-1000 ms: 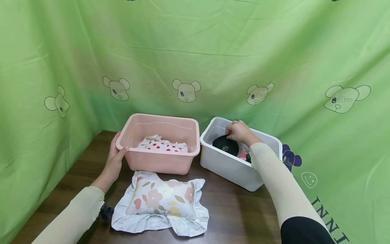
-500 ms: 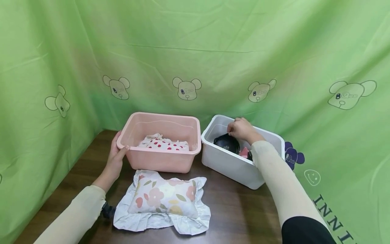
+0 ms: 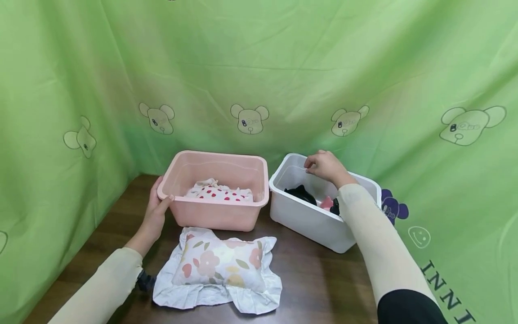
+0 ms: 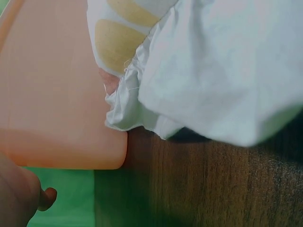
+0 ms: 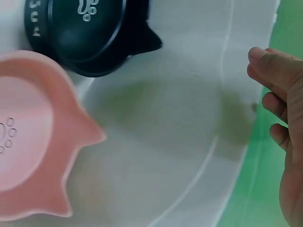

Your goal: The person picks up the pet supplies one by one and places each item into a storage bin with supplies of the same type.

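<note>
My left hand [image 3: 154, 211] grips the left rim of a pink plastic bin [image 3: 214, 216], the thumb over the front corner. Inside that bin lies white cloth with red spots [image 3: 220, 193]. Above the white plastic bin [image 3: 307, 227], my right hand [image 3: 328, 166] hovers with loosely bent fingers and nothing in them. Down in the white bin sits a black pet bowl [image 5: 87, 35] with a pointed ear and a paw print. Beside it is a pink pet bowl [image 5: 28, 137] with two pointed ears, partly cut off in the right wrist view.
A flowered pillow with a white ruffle [image 3: 220, 265] lies in front of the pink bin on the dark wooden table [image 3: 315, 288]. Green curtain [image 3: 283, 81] with printed bear heads hangs behind both bins and at the sides.
My right hand has let go of the black pet bowl and risen above the white bin. The bowl has settled lower inside. My left hand stays at the pink bin's rim.
</note>
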The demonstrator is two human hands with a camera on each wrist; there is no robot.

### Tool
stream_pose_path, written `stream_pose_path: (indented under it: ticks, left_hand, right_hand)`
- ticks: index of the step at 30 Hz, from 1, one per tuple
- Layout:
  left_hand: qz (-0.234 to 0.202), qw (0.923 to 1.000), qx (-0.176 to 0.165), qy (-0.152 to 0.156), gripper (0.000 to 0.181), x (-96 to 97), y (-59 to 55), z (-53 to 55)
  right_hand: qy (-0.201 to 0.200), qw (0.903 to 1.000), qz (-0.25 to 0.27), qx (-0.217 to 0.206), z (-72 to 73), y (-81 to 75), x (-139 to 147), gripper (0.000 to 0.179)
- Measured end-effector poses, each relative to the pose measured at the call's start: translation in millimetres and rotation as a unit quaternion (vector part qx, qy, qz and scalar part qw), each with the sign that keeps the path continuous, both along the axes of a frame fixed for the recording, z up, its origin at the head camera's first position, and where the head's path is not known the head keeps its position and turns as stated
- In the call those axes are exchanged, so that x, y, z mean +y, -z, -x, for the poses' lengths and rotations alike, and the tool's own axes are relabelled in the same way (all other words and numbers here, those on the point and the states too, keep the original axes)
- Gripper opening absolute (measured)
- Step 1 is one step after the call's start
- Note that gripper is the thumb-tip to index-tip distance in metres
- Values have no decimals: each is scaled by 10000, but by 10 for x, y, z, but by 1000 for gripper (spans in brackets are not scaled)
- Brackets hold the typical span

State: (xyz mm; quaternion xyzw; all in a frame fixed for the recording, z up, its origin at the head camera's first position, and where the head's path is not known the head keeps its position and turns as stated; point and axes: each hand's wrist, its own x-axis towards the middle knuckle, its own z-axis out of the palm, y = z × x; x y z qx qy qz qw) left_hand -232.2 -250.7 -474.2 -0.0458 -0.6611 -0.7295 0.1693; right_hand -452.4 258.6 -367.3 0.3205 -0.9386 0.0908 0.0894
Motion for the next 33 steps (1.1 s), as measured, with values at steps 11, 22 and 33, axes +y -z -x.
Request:
stream_pose_path:
  ticks: [11,22,33]
  left_hand:
    - [-65,10000,-25,25,69,19,31,24]
    - [32,10000,-44,34,69,19,22,87]
    - [-41,10000,9,1,69,52,-5,91]
  right_hand:
    - [274,9996,-2,45,-43,-414,-8,21]
    - [359,9989,170,-267,-278,-685,89,29]
    - [378,9977,556,-13,-596,-794,130,31]
